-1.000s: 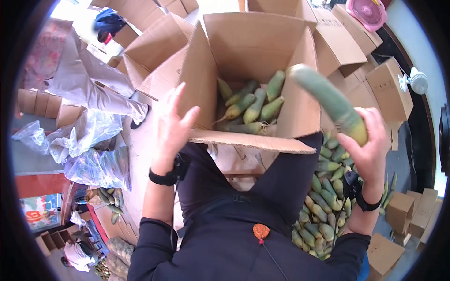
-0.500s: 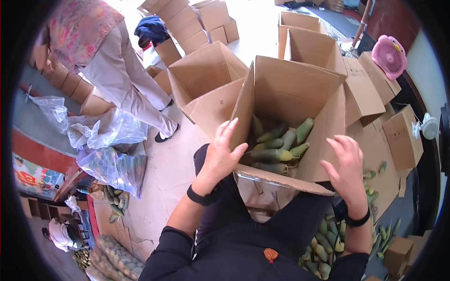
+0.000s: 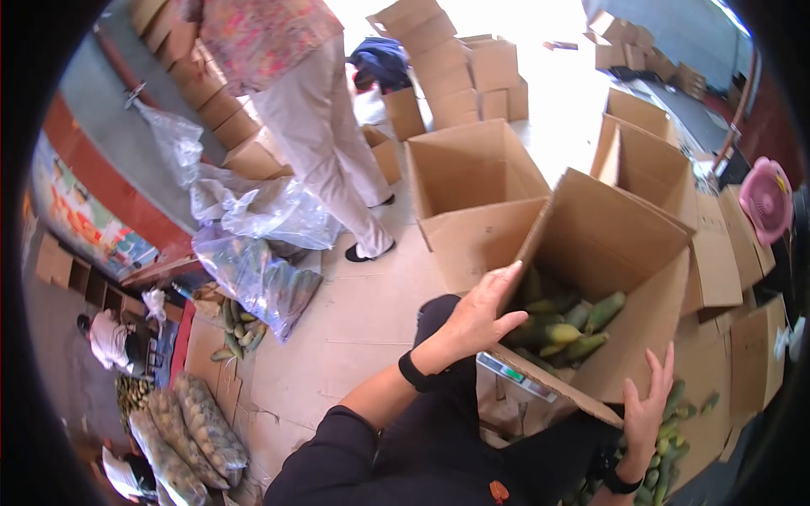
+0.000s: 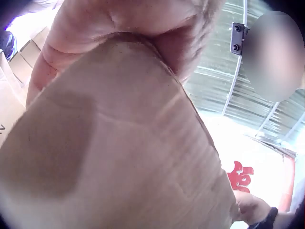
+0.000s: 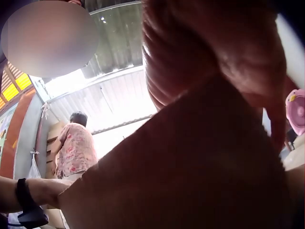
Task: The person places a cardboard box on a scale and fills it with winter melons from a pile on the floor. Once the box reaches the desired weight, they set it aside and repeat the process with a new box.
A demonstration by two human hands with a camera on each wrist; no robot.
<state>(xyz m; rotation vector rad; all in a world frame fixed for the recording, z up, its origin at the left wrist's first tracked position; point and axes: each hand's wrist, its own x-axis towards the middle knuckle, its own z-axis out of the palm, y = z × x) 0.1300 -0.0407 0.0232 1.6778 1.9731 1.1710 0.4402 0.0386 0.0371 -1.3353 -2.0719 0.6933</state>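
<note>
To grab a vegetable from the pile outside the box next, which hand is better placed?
Probably the right hand: it is at the box corner beside the pile, while the left hand is at the opposite side.

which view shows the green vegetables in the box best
The head view: it looks down into the open box, where several green vegetables show, some overlapping. Neither wrist view shows any: cardboard fills much of each, with the left hand or right hand at its edge.
</note>
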